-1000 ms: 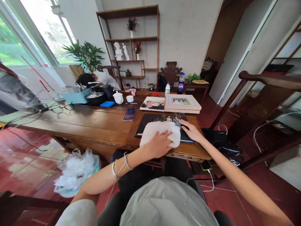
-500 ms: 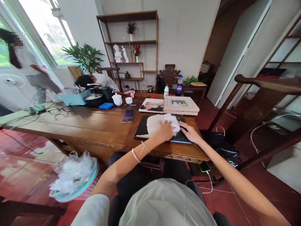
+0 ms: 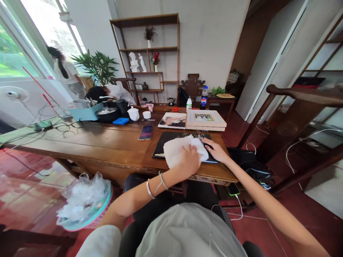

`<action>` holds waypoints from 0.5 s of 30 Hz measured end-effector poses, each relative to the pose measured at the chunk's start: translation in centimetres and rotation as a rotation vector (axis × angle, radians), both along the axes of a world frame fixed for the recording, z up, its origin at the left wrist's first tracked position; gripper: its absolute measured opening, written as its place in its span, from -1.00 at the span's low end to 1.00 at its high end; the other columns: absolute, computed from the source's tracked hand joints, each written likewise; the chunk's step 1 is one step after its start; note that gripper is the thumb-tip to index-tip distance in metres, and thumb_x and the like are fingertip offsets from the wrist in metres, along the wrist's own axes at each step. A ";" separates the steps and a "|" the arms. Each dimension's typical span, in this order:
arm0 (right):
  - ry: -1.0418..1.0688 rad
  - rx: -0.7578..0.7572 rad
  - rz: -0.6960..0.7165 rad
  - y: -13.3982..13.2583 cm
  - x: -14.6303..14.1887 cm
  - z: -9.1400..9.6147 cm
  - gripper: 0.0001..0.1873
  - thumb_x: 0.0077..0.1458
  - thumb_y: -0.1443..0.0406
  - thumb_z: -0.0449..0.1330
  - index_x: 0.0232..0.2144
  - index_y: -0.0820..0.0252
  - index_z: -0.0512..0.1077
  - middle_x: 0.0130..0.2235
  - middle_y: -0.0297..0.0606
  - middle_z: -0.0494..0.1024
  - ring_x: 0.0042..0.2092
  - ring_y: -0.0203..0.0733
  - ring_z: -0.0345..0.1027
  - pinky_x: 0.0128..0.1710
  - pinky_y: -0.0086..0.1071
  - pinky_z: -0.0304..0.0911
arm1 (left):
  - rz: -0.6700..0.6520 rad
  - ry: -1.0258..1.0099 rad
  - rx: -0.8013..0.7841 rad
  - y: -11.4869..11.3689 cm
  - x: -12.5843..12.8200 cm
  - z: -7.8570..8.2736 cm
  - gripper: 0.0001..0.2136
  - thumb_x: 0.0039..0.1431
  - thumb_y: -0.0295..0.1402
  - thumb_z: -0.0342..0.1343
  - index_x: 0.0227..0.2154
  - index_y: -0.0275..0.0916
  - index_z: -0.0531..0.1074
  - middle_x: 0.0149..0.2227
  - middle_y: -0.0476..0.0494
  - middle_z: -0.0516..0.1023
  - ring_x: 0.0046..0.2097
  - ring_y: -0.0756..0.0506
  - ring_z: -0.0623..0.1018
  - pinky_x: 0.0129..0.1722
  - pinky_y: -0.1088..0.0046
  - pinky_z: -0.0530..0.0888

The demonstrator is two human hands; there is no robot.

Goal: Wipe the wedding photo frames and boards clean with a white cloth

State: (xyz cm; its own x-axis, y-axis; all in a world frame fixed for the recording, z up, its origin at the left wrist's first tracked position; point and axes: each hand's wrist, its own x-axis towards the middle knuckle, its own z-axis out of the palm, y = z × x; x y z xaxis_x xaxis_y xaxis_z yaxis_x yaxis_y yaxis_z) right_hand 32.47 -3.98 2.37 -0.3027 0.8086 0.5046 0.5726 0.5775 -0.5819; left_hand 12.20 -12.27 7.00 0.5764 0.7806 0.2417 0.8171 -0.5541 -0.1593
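Observation:
A white cloth (image 3: 173,150), with a scalloped edge, lies over the front part of a dark, glossy picture panel (image 3: 171,136). My left hand (image 3: 190,159) presses down on the cloth with bent fingers and grips it. The cloth hides much of the panel's middle and hangs past its front edge on the left. At the panel's right side, my right hand (image 3: 215,150) rests with its fingers stretched out, next to the cloth's right corner. Small light patterns show near the panel's back edge.
Behind the panel are a white-framed picture (image 3: 205,119), a print (image 3: 172,120), a cola bottle (image 3: 204,98) and a small white bottle (image 3: 189,104). A phone (image 3: 146,132) lies left. Farther left are a white teapot (image 3: 133,113) and blue box (image 3: 84,112). Two people are beyond the table.
My left hand has drawn the cloth toward me, baring the panel's back edge. My right hand has barely moved. The standing person at the left has moved right.

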 end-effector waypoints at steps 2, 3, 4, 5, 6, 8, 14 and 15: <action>-0.003 0.010 -0.007 0.0 -0.1 -0.1 -0.62 0.12 0.31 0.09 -0.01 0.02 0.47 0.10 -0.27 0.46 0.22 -0.06 0.20 0.26 0.00 0.03 | 0.060 -0.006 -0.034 2.0 -0.8 0.9 -0.67 0.27 -0.21 -0.06 -0.07 -0.29 0.46 0.07 -0.42 0.40 0.12 -0.43 0.32 -0.01 -0.07 0.34; -0.005 0.014 -0.008 0.0 -0.1 -0.1 -0.62 0.13 0.31 0.08 -0.01 0.02 0.47 0.10 -0.28 0.46 0.22 -0.06 0.20 0.26 0.00 0.04 | 0.087 -0.008 -0.058 2.9 -1.1 1.4 -0.67 0.26 -0.19 -0.04 -0.08 -0.29 0.46 0.03 -0.42 0.44 0.10 -0.43 0.34 -0.05 -0.02 0.37; -0.010 0.016 -0.007 0.1 0.0 -0.2 -0.62 0.13 0.31 0.08 -0.01 0.02 0.47 0.10 -0.28 0.46 0.22 -0.06 0.20 0.26 0.00 0.04 | 0.112 -0.009 -0.083 3.9 -1.3 1.9 -0.67 0.25 -0.19 -0.02 -0.09 -0.30 0.45 -0.01 -0.41 0.46 0.09 -0.41 0.35 -0.08 0.03 0.39; -0.014 0.017 -0.005 0.1 0.0 -0.2 -0.62 0.13 0.31 0.08 -0.01 0.02 0.47 0.10 -0.27 0.46 0.22 -0.06 0.20 0.26 0.00 0.05 | 0.130 -0.012 -0.104 4.8 -1.4 2.4 -0.68 0.25 -0.20 -0.02 -0.08 -0.31 0.45 -0.03 -0.40 0.48 0.09 -0.40 0.35 -0.09 0.07 0.41; -0.017 0.019 -0.002 0.1 0.0 -0.2 -0.62 0.13 0.31 0.07 -0.01 0.03 0.47 0.10 -0.27 0.46 0.22 -0.06 0.20 0.26 -0.01 0.05 | 0.140 -0.017 -0.116 5.6 -1.3 3.0 -0.68 0.25 -0.23 -0.01 -0.07 -0.32 0.44 -0.03 -0.39 0.48 0.09 -0.38 0.36 -0.08 0.11 0.41; -0.021 0.024 -0.001 0.2 0.1 -0.3 -0.62 0.14 0.30 0.07 -0.01 0.05 0.47 0.11 -0.25 0.45 0.22 -0.05 0.20 0.26 -0.01 0.04 | 0.121 -0.035 -0.137 7.1 -0.8 3.9 -0.70 0.25 -0.30 -0.01 -0.04 -0.34 0.42 0.00 -0.38 0.47 0.11 -0.33 0.37 -0.05 0.19 0.41; -0.065 0.028 -0.040 0.1 0.0 -0.3 -0.62 0.14 0.30 0.04 -0.03 0.09 0.48 0.09 -0.18 0.47 0.16 -0.03 0.29 0.22 -0.01 0.11 | -0.036 -0.057 -0.216 9.2 3.2 5.1 -0.72 0.13 -0.44 0.07 -0.08 -0.22 0.44 -0.05 -0.19 0.53 -0.02 -0.18 0.51 -0.13 0.40 0.46; -0.071 0.026 -0.048 0.1 0.0 -0.3 -0.62 0.14 0.30 0.04 -0.03 0.08 0.49 0.08 -0.19 0.48 0.14 -0.03 0.31 0.20 -0.01 0.13 | -0.064 -0.065 -0.212 9.3 3.7 5.0 -0.72 0.14 -0.44 0.06 -0.07 -0.22 0.44 -0.05 -0.19 0.53 -0.02 -0.18 0.52 -0.12 0.40 0.46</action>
State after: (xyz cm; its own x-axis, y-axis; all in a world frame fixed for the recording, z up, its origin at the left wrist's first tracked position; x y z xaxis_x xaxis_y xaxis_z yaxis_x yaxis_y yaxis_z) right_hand 32.46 -3.88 2.05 -0.3001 0.8099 0.5040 0.6393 0.5629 -0.5239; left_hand 15.92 -2.94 12.05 0.6145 0.7806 0.1145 0.7843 -0.6201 0.0185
